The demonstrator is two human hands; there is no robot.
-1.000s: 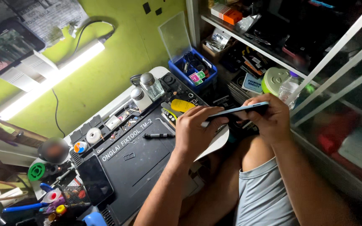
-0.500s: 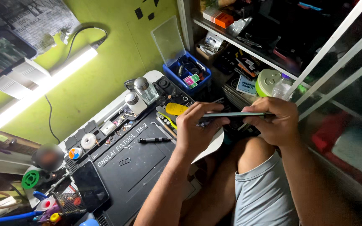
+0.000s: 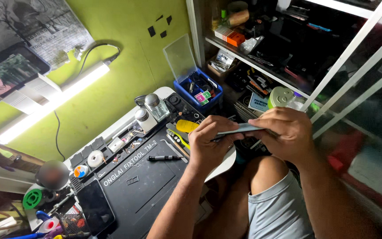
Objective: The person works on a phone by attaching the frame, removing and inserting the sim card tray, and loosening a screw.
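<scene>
Left hand (image 3: 211, 144) and right hand (image 3: 286, 132) pinching a thin smartphone (image 3: 239, 129) edge-on between them, black repair mat (image 3: 142, 181) at eight o'clock, black pen tool (image 3: 164, 158) lying on it

A small repair workshop; a black work mat (image 3: 142, 186) with tools, cluttered parts shelves (image 3: 261, 66), a strip lamp (image 3: 54, 99).

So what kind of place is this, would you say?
Most likely a small phone or electronics repair bench. Both hands hold a thin phone-like slab above a black repair mat, with small dispenser bottles and cluttered parts shelves nearby.
</scene>
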